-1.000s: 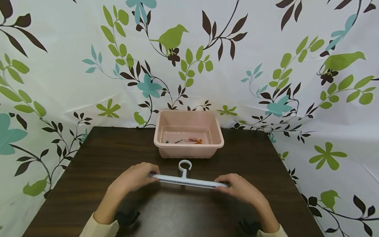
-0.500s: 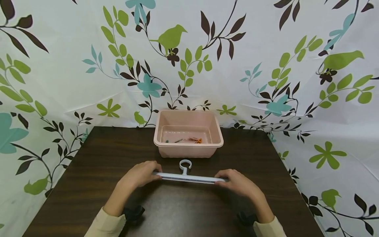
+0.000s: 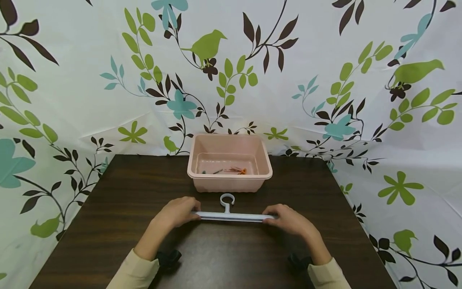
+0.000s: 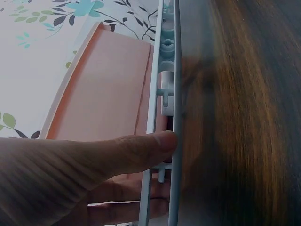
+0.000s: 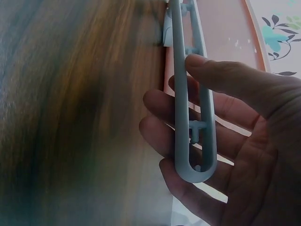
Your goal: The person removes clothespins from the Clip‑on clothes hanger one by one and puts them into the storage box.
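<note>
A pale blue plastic hanger (image 3: 231,216) with an open, round hook lies crosswise between both hands in the head view, hook pointing away. My left hand (image 3: 177,213) grips its left end. At the opposite end, my right hand (image 3: 288,220) pinches the bar between thumb and fingers. Seen from the left wrist, the hanger (image 4: 178,94) has two long parallel rails joined by small crosspieces, and the left thumb presses across them. In the right wrist view its rounded end (image 5: 195,175) shows, with the fingers curled behind the rails.
Beyond the hanger stands a pink plastic tub (image 3: 231,185) at the table's back edge. Inside it lie a small orange item (image 3: 242,171) and thin, dark pieces. The dark wooden table (image 3: 231,257) meets a patterned wall covering (image 3: 274,88) behind.
The hanger has shifted slightly right and levelled out, its right end coming up from a tilt. Both hands keep their grip; the left has moved a little to the right.
</note>
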`<state>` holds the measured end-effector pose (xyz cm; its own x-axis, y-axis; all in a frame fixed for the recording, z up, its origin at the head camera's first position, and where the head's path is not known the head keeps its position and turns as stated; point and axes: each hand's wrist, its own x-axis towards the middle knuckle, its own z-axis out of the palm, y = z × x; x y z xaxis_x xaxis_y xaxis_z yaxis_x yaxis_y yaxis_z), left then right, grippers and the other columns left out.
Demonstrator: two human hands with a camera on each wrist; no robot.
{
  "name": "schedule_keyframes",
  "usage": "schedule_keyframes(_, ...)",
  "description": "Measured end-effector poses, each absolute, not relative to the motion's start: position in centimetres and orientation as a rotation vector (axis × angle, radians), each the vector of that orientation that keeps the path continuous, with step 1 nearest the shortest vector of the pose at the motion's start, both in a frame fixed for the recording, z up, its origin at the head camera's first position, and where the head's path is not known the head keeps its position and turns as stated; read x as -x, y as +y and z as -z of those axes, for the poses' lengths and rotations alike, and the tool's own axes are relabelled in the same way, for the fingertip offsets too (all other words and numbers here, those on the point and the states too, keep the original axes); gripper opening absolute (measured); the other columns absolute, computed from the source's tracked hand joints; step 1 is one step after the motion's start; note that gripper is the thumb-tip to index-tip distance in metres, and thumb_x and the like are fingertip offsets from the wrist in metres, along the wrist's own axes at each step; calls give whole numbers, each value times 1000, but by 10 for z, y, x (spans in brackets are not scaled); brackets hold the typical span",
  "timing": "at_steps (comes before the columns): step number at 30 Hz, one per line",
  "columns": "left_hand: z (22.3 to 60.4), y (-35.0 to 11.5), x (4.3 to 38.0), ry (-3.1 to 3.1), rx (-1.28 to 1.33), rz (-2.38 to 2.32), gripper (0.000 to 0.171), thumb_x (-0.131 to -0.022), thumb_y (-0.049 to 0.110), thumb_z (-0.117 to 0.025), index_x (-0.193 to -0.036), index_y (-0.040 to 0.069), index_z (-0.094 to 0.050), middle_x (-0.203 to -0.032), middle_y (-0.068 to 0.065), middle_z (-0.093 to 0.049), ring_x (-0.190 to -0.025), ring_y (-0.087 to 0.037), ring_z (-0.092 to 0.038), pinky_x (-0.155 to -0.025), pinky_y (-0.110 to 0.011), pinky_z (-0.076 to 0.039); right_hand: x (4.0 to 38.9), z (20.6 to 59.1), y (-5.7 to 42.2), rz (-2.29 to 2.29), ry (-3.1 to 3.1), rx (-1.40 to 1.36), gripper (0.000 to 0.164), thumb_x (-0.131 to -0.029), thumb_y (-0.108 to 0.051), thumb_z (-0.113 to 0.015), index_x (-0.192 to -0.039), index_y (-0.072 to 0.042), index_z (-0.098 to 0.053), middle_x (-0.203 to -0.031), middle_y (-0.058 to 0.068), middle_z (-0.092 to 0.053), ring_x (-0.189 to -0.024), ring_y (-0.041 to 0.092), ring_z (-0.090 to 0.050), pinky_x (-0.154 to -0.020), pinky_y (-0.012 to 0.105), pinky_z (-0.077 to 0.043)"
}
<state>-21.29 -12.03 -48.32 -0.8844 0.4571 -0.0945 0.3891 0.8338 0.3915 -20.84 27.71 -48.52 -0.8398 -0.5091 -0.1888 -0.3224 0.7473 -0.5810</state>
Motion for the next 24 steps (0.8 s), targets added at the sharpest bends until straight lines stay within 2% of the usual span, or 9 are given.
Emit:
schedule_keyframes(7,483,-117,215,2846,-646,-534,22,-87,24,-91,-79,22,-70,-82,6,-72,-75,-13,-63,-69,-43,-54,214,491,279,770,2609,639,11,-102,-32,-76,-105,-22,-78,-101,-10,-75,-89,7,-63,-82,32,-54)
schedule_keyframes(17,487,-115,212,2822,-579,-531,27,-86,25,-91,-77,21,-67,-81,6,-69,-73,-12,-59,-69,-43,-53,215,501,278,761,2616,643,14,-100,-32,-79,-106,-19,-78,-103,-6,-75,-91,8,-63,-83,34,-54)
schedule_keyframes(24,499,-118,215,2820,-697,-573,29,-87,22,-90,-75,21,-64,-76,5,-66,-68,-13,-56,-64,-43,-50,216,508,280,750,2664,621,13,-98,-31,-81,-104,-20,-78,-103,-6,-76,-96,11,-67,-87,39,-56)
